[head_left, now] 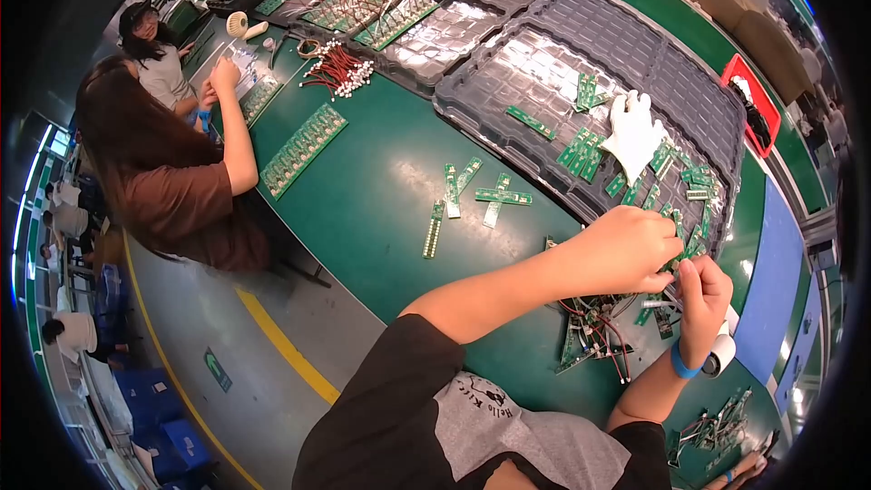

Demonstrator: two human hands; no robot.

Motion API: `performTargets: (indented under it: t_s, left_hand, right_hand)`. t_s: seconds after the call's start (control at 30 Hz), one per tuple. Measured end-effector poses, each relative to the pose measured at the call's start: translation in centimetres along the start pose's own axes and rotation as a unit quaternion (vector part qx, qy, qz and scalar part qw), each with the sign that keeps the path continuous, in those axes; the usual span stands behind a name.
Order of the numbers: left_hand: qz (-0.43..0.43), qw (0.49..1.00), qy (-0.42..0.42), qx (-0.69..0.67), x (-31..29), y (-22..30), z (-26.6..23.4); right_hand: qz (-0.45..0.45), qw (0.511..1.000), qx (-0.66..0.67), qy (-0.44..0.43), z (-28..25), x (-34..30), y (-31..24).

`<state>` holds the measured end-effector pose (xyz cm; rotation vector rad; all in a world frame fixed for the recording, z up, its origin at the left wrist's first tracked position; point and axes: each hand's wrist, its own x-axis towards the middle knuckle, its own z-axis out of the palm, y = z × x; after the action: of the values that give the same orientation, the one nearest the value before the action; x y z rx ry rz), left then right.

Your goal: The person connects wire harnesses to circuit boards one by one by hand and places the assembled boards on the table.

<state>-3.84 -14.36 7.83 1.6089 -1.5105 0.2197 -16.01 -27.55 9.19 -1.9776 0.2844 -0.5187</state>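
Note:
My left hand [631, 247] reaches across to the near edge of the black tray, its fingers pinched together. Close beside it is my right hand [705, 298], also closed, with a blue band [684, 361] on the wrist. Whatever sits between the fingertips is too small and too covered to make out. Narrow green circuit boards [581, 152] lie scattered in the tray [508, 53] just beyond my hands, around a white glove [632, 134]. Below my forearm, a tangle of boards with red and black wires [594, 331] rests on the green table.
Several loose boards [452, 191] lie mid-table. A panel of joined boards [303, 150] and red-wired connectors [345, 71] are farther left, near a seated co-worker [172, 181]. A white roll [720, 352] stands by my right wrist; a red bin [753, 100] is at far right.

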Motion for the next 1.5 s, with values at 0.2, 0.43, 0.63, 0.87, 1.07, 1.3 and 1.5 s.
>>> performTargets:
  t_s: [0.2, 0.43, 0.63, 0.87, 1.07, 1.3, 1.5]
  left_hand:
    - [0.014, 1.0, 0.004, -0.012, -0.1, 0.0, 0.1]
    - [0.002, 1.0, -0.018, -0.009, -0.3, 0.2, 0.2]
    - [0.0, 1.0, -0.019, -0.012, -0.3, 0.2, 0.2]
    - [-0.079, 0.987, -0.08, -0.115, 0.0, 1.0, -1.3]
    - [-0.083, 0.984, -0.085, -0.131, 0.1, 0.8, -1.4]
    - [-0.102, 0.988, -0.047, -0.107, 0.2, 1.0, -2.6]
    - [-0.119, 0.986, -0.066, -0.097, 0.1, 0.7, -2.7]
  right_hand:
    - [-0.016, 1.0, -0.011, 0.001, 0.0, -0.2, -0.6]
    - [-0.016, 1.0, -0.003, -0.005, 0.0, -0.4, -0.6]
    - [-0.029, 1.0, -0.009, -0.002, 0.1, -0.5, -0.7]
    - [-0.031, 0.999, 0.02, -0.007, -0.1, -0.6, -1.0]
    - [-0.099, 0.989, -0.019, -0.113, -0.5, -0.4, -1.3]
    - [-0.093, 0.982, 0.02, -0.162, -0.1, 0.2, -2.8]
    - [-0.058, 0.974, -0.005, -0.217, -0.6, 0.0, -2.0]
